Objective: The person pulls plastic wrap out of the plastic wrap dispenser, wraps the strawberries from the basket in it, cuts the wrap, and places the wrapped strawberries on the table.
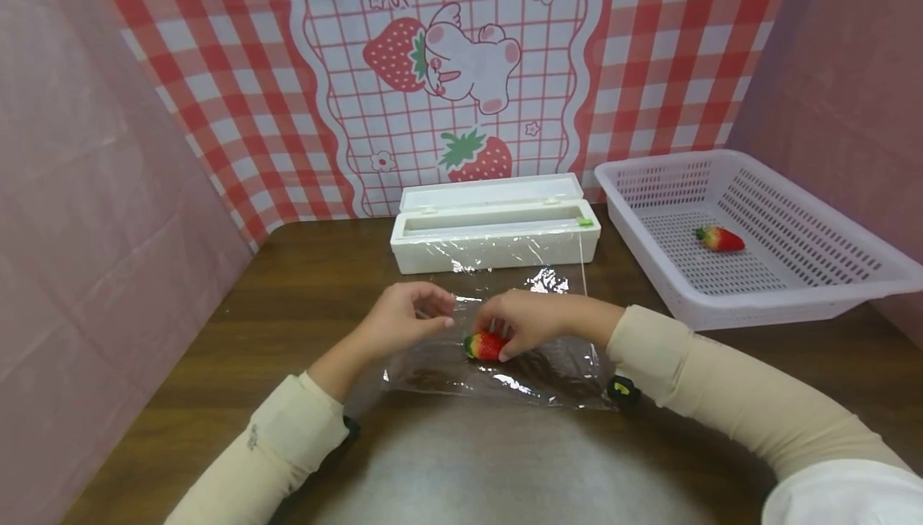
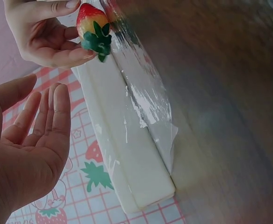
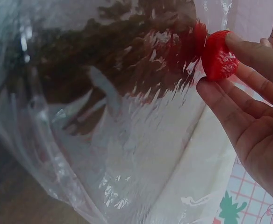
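A red strawberry (image 1: 486, 346) with a green leafy cap lies at the middle of a sheet of clear plastic wrap (image 1: 440, 377) on the table. My right hand (image 1: 537, 318) pinches it between thumb and fingers, as the right wrist view also shows with the strawberry (image 3: 217, 56) against the film. Just to its left, my left hand (image 1: 404, 318) hovers with fingers loosely bent and nothing in them; the left wrist view shows that palm (image 2: 33, 144) bare. The wrap runs from a white dispenser box (image 1: 497, 251) with its lid raised.
A white perforated plastic basket (image 1: 764, 304) stands at the right with another strawberry (image 1: 719, 239) inside. Behind the box hangs a red-and-white checked cloth (image 1: 671, 44) with strawberry prints. The brown wooden table (image 1: 238, 349) extends toward me.
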{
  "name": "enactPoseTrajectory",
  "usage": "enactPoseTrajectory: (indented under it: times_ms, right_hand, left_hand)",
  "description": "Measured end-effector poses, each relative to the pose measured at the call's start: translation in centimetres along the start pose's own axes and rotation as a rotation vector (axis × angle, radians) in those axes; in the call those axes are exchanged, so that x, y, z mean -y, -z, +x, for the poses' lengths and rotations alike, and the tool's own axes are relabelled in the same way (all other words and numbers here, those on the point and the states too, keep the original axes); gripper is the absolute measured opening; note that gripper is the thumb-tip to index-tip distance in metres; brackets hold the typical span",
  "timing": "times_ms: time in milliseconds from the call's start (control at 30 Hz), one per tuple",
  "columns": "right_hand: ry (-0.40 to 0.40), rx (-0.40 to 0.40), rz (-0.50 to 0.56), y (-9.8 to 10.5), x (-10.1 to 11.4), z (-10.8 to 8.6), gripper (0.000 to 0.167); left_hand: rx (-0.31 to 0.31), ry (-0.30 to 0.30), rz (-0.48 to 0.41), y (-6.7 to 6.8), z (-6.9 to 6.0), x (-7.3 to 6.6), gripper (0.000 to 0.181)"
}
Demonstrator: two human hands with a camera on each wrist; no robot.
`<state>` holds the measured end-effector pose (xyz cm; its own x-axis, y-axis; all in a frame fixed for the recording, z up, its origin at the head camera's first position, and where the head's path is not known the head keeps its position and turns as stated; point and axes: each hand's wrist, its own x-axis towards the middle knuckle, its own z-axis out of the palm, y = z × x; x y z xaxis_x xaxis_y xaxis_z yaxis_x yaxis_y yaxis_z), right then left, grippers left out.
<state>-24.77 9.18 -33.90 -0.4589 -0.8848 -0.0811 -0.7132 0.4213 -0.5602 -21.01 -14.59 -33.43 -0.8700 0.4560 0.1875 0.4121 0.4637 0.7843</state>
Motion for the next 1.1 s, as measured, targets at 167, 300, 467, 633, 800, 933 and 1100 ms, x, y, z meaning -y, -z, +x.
enactPoseTrajectory:
  times_ms: [167,300,467,633,800,933,1100]
  right_hand:
    - [0.007,-0.016,-0.05,0.6,0.4,-0.5,0.043]
    - [0.045,-0.077,-0.165,1.4,0.9,-1.7,0.043]
    - [0.081,-0.116,-0.271,1.9,1.4,-4.2,0.031]
    - [0.075,-0.008,-0.263,0.8,1.7,-6.7,0.022]
    - [-0.021,0.091,-0.304,-0.8,2.2,-8.6,0.029]
    - [-0.076,0.113,-0.362,-1.6,2.0,-9.7,0.037]
    - [-0.08,0.082,-0.403,-2.0,1.5,-10.7,0.04]
  left_hand:
    - [0.017,0.001,0.011,0.2,0.0,0.1,0.023]
    - [0.08,0.006,0.088,0.7,-0.4,0.2,0.022]
    - [0.248,-0.067,0.317,1.9,-1.7,1.1,0.022]
    - [0.368,-0.119,0.486,2.4,-2.7,1.9,0.027]
    - [0.402,-0.072,0.552,2.4,-3.1,1.8,0.03]
    - [0.42,-0.062,0.587,2.3,-3.3,1.6,0.031]
    - [0.447,-0.069,0.566,2.3,-3.4,1.9,0.032]
